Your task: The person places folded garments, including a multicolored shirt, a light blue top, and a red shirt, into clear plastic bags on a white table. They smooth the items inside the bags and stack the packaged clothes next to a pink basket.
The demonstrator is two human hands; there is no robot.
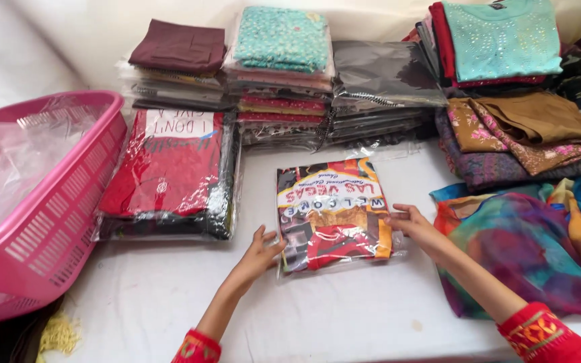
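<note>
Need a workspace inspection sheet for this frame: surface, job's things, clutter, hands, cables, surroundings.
Surface: white cloth-covered table, flat.
Job's things: bagged printed shirt lying flat at the centre.
Clutter: red shirt pack on the left; stacks of bagged clothes behind; loose folded clothes and a multicoloured scarf on the right.
Hands: left hand touches the bag's left edge, right hand its right edge; fingers open, no closed grip.
Cables: nothing seen.
Surroundings: pink basket with clear plastic at left.

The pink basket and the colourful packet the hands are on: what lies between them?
In the head view, a stack of bagged clothes with a red shirt on top lies between the pink basket and the colourful packet.
</note>
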